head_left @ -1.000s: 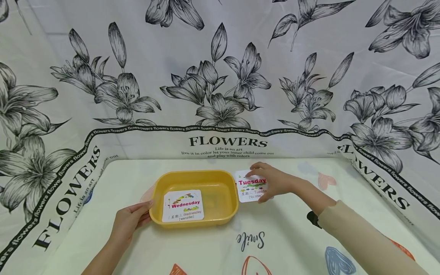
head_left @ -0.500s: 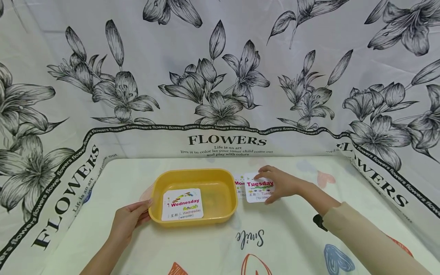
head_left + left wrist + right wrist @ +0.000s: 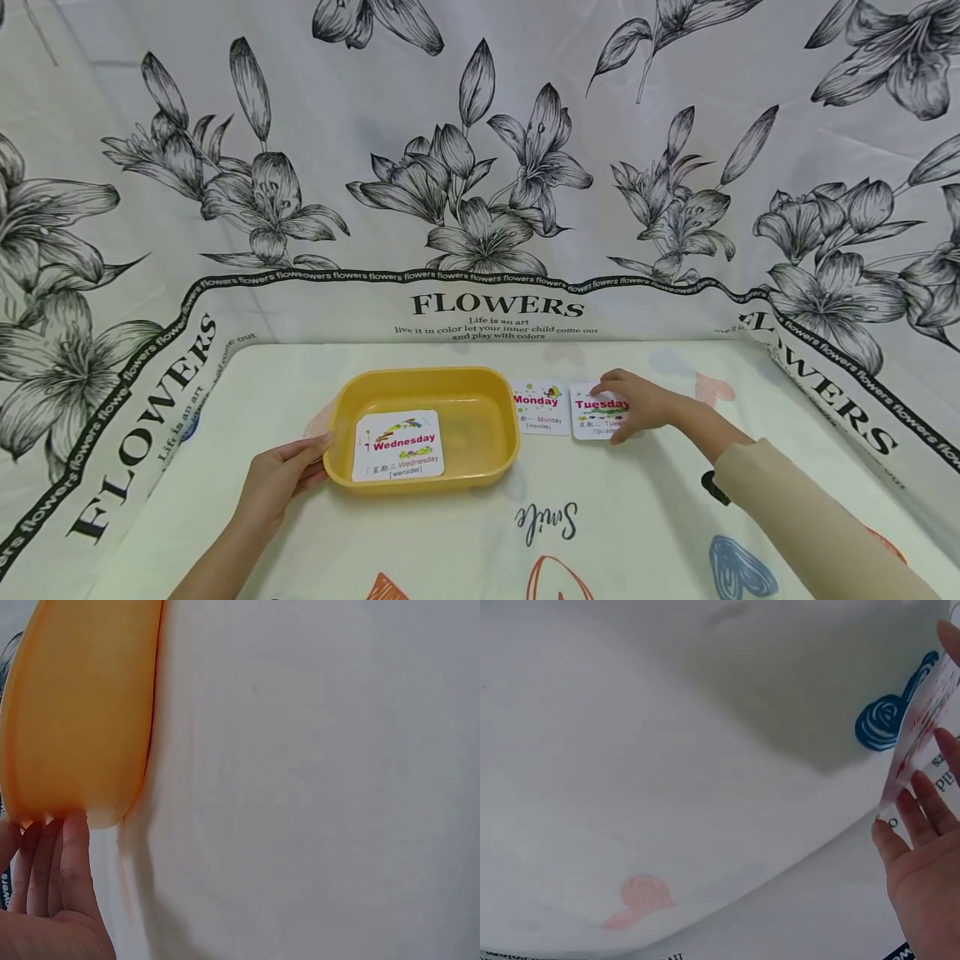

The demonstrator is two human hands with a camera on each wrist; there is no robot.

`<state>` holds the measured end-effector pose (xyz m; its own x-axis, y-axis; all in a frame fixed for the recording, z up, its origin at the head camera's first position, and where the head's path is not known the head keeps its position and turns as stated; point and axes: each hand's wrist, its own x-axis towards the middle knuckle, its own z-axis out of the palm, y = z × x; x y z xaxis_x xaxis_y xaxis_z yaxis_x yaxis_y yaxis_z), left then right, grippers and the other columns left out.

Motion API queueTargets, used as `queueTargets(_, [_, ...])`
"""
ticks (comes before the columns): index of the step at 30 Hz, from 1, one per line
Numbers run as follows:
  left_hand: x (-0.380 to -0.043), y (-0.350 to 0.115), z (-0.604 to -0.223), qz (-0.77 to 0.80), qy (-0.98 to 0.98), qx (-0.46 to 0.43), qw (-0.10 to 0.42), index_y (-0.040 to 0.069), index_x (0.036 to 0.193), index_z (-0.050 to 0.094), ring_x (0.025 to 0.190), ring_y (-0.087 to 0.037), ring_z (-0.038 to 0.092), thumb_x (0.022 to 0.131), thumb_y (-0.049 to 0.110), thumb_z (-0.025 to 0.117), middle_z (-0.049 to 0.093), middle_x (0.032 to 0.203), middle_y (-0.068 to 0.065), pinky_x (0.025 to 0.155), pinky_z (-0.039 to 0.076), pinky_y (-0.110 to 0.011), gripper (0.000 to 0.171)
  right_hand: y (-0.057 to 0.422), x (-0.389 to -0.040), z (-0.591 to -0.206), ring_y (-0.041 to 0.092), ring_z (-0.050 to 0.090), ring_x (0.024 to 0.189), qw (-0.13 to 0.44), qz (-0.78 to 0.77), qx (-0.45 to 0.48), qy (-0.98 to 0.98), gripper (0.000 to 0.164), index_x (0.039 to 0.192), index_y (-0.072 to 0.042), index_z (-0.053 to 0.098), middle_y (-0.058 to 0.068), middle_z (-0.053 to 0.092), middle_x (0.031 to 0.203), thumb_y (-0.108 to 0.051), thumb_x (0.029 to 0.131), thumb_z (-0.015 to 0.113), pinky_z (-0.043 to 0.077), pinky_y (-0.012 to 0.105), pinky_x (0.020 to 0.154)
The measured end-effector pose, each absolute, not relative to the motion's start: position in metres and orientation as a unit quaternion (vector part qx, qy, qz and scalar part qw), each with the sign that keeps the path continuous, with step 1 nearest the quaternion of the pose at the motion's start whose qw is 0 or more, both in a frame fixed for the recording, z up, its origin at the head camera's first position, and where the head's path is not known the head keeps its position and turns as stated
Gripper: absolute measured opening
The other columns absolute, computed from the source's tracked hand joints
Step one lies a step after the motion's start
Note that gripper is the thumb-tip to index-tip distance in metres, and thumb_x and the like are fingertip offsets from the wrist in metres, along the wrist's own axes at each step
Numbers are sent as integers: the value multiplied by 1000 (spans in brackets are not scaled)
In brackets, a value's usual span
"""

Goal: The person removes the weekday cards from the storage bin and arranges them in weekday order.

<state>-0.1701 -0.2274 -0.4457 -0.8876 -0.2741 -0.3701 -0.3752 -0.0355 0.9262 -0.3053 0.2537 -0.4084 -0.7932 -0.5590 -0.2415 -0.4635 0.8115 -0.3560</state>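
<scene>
A yellow plastic basket [image 3: 480, 433] stands on the table, and my left hand [image 3: 281, 482] holds its left end by the rim. In the left wrist view the fingers [image 3: 75, 862] press against the basket's outer wall. Inside lies a Wednesday card [image 3: 401, 462] on at least one other card, mostly covered. My right hand [image 3: 645, 407] grips a Tuesday card [image 3: 592, 423] by its edges, right of the basket. The right wrist view shows that card [image 3: 919, 724] edge-on between thumb and fingers. Between basket and right hand lies a Monday card [image 3: 542, 417], its left edge at the basket's rim.
A pale tablecloth [image 3: 450, 542] printed with hearts and the word Smile covers the table. Behind and at both sides hangs a white flower-printed curtain [image 3: 420, 250]. A small black object [image 3: 715, 488] shows under the right sleeve.
My right hand has moved right with the Tuesday card, uncovering the Monday card beside the basket. The left hand and basket have stayed in place.
</scene>
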Motion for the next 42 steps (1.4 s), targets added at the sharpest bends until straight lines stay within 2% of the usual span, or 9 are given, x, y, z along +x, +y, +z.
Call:
queueTargets(14, [-171,-229,-448,685,689,-233,43,-11,122,49,71,-7,67,81,33,68,69,80,6,68,57,-22,63,253,-318,-414,40,34,122,198,-126,-248,940,70,122,-11,54,20,36,134,-27,61,84,31,58,103])
queueTargets(25, [-171,-229,-447,686,687,-236,44,-11,122,49,71,-6,67,81,33,68,69,79,7,68,57,-22,63,251,-325,-419,37,37,119,202,-110,-249,941,74,123,-14,53,16,36,133,-28,58,85,34,56,101])
queueTargets(33, [-170,-228,-445,692,680,-238,43,-10,121,50,71,-7,67,80,32,69,68,78,7,69,57,-22,61,250,-326,-424,35,41,113,205,-125,-252,937,71,123,-15,53,16,40,130,-26,60,85,37,54,98])
queueTargets(37, [-171,-228,-445,693,679,-238,42,-11,121,50,71,-7,67,81,32,68,68,78,7,69,57,-23,61,248,-327,-422,32,47,107,190,-137,-261,936,61,118,-10,56,14,50,119,-30,66,80,42,50,93])
queueTargets(40, [-171,-228,-446,690,683,-238,42,-11,122,49,71,-7,67,81,32,68,68,78,7,68,57,-23,63,247,-329,-418,24,54,93,199,-148,-254,935,44,107,-8,61,7,59,101,-31,73,75,47,38,83])
queueTargets(42, [-170,-228,-446,689,684,-239,42,-11,122,49,71,-7,67,80,33,69,68,79,7,68,57,-23,64,246,-329,-414,18,53,84,221,-147,-244,933,33,99,-9,63,3,60,91,-31,76,72,47,31,74])
